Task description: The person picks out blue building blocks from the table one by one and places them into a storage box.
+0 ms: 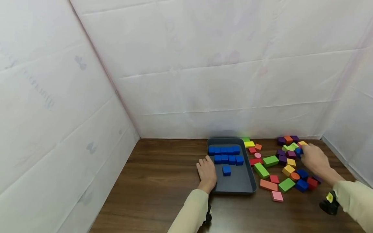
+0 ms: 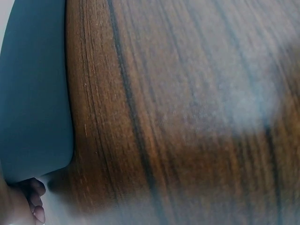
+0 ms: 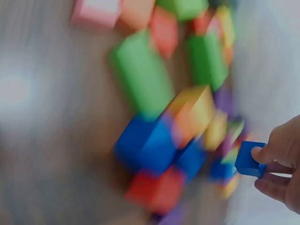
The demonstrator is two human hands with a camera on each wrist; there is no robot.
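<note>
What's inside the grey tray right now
The grey tray holds only blue blocks: two rows at the back and a single one nearer. The left hand covers its left rim.

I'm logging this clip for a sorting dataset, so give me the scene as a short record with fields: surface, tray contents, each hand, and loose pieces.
surface: dark wooden table, white sheeting behind
tray: grey tray holding blue blocks in two rows, plus one apart nearer the person
left hand: left hand rests on the tray's left edge
right hand: right hand over the pile, pinching a small blue block
loose pieces: mixed coloured blocks right of the tray; more blue ones among them
</note>
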